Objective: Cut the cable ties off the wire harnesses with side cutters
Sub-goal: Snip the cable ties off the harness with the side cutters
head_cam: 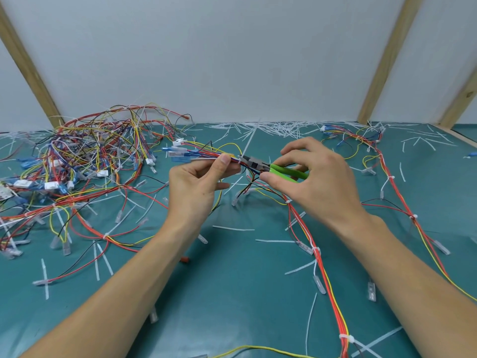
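Observation:
My left hand (198, 184) pinches a wire harness (204, 152) of red, yellow, blue and black wires, lifted above the green mat. My right hand (317, 177) grips green-handled side cutters (268, 167). Their grey jaws point left and meet the bundle just right of my left thumb, at a white cable tie (245, 148) that sticks up from the wires. The harness runs down to the right (322, 267) across the mat, with more white ties around it.
A big tangled pile of harnesses (85, 156) lies at the left. Another harness (392, 182) lies along the right. Cut white tie pieces (273, 129) litter the green mat (245, 293), thickest by the back wall. Wooden struts (387, 60) lean against the wall.

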A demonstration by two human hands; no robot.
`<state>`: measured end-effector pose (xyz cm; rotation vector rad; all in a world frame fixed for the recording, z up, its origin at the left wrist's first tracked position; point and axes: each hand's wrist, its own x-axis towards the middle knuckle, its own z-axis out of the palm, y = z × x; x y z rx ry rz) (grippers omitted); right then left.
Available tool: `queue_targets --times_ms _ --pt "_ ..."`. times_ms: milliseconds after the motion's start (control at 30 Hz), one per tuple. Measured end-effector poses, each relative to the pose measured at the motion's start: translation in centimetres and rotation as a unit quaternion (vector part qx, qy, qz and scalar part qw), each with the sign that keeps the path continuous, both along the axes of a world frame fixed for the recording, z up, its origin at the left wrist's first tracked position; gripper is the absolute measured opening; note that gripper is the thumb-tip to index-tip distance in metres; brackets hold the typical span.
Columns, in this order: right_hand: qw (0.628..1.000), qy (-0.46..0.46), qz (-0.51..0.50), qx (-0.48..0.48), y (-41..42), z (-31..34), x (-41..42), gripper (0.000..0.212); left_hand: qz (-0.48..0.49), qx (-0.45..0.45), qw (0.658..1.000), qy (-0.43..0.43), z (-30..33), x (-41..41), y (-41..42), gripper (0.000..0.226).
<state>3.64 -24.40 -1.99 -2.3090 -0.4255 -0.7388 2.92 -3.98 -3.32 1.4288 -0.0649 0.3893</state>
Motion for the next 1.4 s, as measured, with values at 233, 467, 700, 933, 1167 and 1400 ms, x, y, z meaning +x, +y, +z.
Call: queue_targets --times_ms 233,467,700,933,1167,1400 --pt "0.996 -0.013 -0.043 -0.079 -0.08 0.17 -0.12 0.044 0.011 0.014 1.000 0.010 -0.32 0.02 -0.08 0.020" --pt "0.994 -0.003 -0.034 -0.101 -0.40 0.14 0.08 0.041 0.016 0.015 1.000 0.014 -0.47 0.01 0.00 0.021" --pt "0.995 0.058 0.060 -0.063 -0.29 0.13 0.34 0.037 0.023 0.017 0.999 0.018 -0.49 0.10 -0.02 0.021" --pt "0.997 0.050 0.056 -0.034 -0.20 -0.37 0.28 0.048 0.018 0.020 0.999 0.016 -0.42 0.06 0.00 0.021" --pt "0.997 0.062 0.046 0.024 -0.31 -0.25 0.51 0.043 0.020 0.031 0.999 0.015 -0.36 0.09 0.13 0.021" --pt "0.998 0.033 0.037 0.030 -0.06 -0.16 0.35 0.046 0.023 0.049 0.998 0.005 -0.39 0.07 0.09 0.022"
